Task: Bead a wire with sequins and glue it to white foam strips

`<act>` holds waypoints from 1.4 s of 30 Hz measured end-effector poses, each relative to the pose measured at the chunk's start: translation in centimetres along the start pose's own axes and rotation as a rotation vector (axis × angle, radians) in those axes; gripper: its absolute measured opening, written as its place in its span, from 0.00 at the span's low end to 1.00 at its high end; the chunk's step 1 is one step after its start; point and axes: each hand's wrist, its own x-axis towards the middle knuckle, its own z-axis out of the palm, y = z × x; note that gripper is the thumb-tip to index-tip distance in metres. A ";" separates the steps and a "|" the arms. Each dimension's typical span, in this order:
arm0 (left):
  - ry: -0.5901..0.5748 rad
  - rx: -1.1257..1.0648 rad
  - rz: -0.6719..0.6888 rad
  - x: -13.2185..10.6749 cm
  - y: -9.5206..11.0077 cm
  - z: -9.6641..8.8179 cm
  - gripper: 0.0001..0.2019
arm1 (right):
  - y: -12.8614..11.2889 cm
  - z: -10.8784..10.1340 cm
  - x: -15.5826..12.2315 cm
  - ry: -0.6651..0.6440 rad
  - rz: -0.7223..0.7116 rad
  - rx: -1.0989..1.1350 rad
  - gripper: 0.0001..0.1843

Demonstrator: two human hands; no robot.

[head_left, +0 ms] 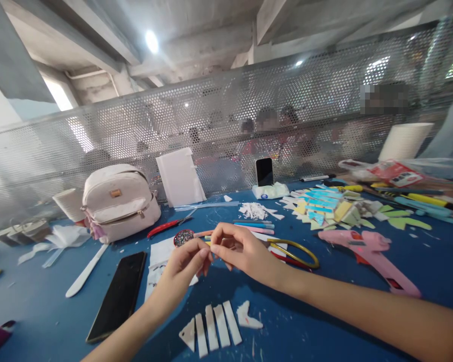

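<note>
My left hand (pixel 186 262) and my right hand (pixel 243 251) meet above the blue table (pixel 294 317), fingertips pinched close together. Whatever sits between the fingers is too small or hidden to make out. Below them lie flat white cut pieces: a triangle with a small hole (pixel 187 334), several strips (pixel 211 327) in a row, and a notched tail-like piece (pixel 248 315). Behind my hands are a white sheet of paper (pixel 159 256) with dark marks and a small round dish of dark bits (pixel 183 238). Yellow-handled scissors (pixel 305 250) lie beyond my right wrist.
A pink glue gun (pixel 366 244) lies right of my hands. A black phone (pixel 117 296) and white plastic knife (pixel 86 271) lie left. Behind stand a pale backpack (pixel 119 201), a propped phone (pixel 265 172) and a perforated metal screen (pixel 211 115). Coloured scraps (pixel 332 206) are heaped back right.
</note>
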 end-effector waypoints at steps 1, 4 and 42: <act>0.007 -0.001 -0.002 0.0 0.0 0.0 0.16 | 0.1 0.0 0.0 -0.004 -0.002 -0.003 0.07; 0.034 -0.026 -0.010 0.0 0.2 0.0 0.15 | 0.2 0.0 0.0 -0.007 -0.003 -0.006 0.07; 0.217 0.281 0.015 -0.3 0.4 -0.2 0.15 | 0.7 -0.3 0.4 0.001 0.034 -0.049 0.07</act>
